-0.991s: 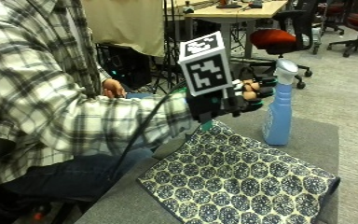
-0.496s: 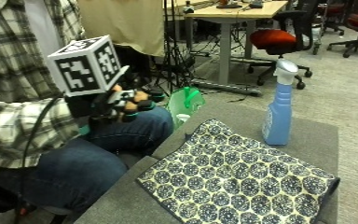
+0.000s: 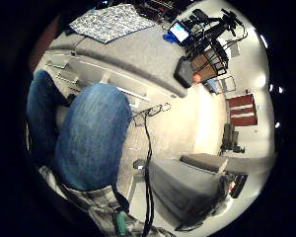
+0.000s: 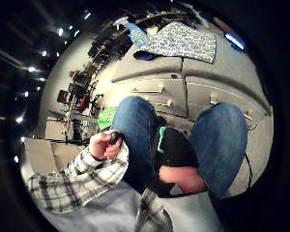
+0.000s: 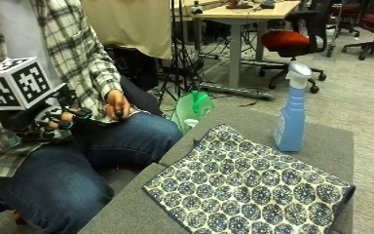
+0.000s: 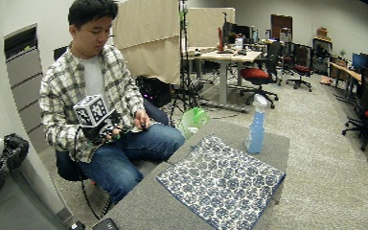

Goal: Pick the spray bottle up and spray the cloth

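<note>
Office room with desks and rolling chairs behind a grey counter [image 5: 316, 141]. Gloved right hand [image 5: 57, 122] sits over the person's lap, well away from the counter, grip loosely curled, holding nothing. Bare left hand [image 5: 117, 105] rests on thigh, pinching a small dark object. Patterned cloth [image 5: 249, 187] lies flat on counter; blue spray bottle [image 5: 290, 114] upright just beyond it, untouched.

Glossy plastic spray bottle [image 5: 290, 114]; patterned woven cloth [image 5: 252, 187]

A grey upholstered table [image 5: 316, 146] is seen in front. A green plastic bag [image 5: 192, 109] sits on the floor beside it, and a red-seated office chair [image 5: 293, 41] stands well behind.
</note>
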Demonstrator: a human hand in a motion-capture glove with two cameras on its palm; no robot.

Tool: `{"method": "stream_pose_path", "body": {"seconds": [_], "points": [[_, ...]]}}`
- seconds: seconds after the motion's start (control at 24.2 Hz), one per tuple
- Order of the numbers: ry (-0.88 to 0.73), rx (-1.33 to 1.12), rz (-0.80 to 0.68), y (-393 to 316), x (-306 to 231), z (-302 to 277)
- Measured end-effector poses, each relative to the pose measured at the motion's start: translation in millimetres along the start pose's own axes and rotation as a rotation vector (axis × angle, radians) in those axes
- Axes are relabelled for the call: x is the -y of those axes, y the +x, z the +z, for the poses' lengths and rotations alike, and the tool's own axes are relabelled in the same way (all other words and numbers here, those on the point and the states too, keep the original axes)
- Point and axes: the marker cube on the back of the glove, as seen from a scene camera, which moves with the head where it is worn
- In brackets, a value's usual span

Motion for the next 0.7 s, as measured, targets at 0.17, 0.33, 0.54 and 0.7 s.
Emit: {"method": "stream_pose_path", "body": {"seconds": [0.17,0.33,0.54,0.7], "points": [[0.006,0.004,0.064,-21.3,-22.8,18.6],[-0.026,0.012,0.117,-19.2,-48.4,27.4],[-0.032,0.017,0.141,-6.2,-69.8,21.1],[0.021,0.03,0.24,-53.1,-27.8,50.4]]}}
